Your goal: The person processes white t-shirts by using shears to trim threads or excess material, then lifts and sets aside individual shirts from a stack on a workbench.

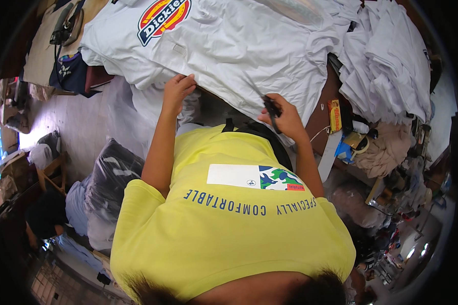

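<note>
A white T-shirt point(213, 56) with a red, yellow and dark blue printed emblem lies spread over the table in front of me. At its near edge, my left hand point(178, 92) has its fingers closed on the hem. My right hand point(286, 118) is wrapped around black-handled scissors point(270, 108), whose blades point forward and left over the fabric. The blades look blurred, so whether they touch the cloth is unclear. A small pale label or patch point(178, 49) shows on the shirt above my left hand.
A tall heap of white garments point(387, 66) stands at the right. Near it on the brown table point(320, 119) are a yellow box point(335, 116), a tape roll point(361, 145) and beige cloth point(387, 147). An iron point(63, 28) rests far left; plastic-wrapped bundles point(112, 178) sit left of me.
</note>
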Available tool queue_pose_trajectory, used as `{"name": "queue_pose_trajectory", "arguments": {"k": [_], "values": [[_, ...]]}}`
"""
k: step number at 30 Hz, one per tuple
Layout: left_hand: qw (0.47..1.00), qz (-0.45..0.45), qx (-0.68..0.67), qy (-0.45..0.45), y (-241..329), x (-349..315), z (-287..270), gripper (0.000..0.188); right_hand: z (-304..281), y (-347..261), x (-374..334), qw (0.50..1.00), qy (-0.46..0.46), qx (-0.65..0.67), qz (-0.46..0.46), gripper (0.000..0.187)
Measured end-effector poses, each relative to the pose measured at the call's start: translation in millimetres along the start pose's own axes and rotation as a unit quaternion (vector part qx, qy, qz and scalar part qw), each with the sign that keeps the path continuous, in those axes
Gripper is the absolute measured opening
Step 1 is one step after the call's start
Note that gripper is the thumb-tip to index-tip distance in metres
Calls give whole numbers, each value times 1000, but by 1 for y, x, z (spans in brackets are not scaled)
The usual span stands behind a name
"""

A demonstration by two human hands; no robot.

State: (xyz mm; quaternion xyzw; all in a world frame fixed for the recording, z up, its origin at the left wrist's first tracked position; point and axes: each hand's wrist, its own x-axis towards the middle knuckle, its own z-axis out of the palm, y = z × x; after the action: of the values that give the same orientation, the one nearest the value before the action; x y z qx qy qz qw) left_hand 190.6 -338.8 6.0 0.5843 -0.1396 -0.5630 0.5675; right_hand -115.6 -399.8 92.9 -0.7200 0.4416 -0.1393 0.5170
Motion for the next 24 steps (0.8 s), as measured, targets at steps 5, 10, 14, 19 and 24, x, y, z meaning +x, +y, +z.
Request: {"name": "queue_pose_trajectory", "arguments": {"k": [5, 10, 14, 19, 24], "values": [[996, 20, -85, -11, -5, -2, 17, 20, 27, -21, 20, 996, 12, -77, -36, 54], [974, -3, -224, -24, -16, -13, 31, 18, 38, -21, 30, 992, 16, -123, -1, 52], [986, 17, -165, -21, -26, -13, 32, 23, 50, -13, 35, 986, 13, -163, -9, 53], [976, 4, -214, -26, -15, -16, 25, 24, 59, -19, 41, 978, 6, -206, -11, 51], [976, 5, -214, -29, -10, -22, 23, 26, 65, -30, 51, 975, -3, -222, 5, 53]]}}
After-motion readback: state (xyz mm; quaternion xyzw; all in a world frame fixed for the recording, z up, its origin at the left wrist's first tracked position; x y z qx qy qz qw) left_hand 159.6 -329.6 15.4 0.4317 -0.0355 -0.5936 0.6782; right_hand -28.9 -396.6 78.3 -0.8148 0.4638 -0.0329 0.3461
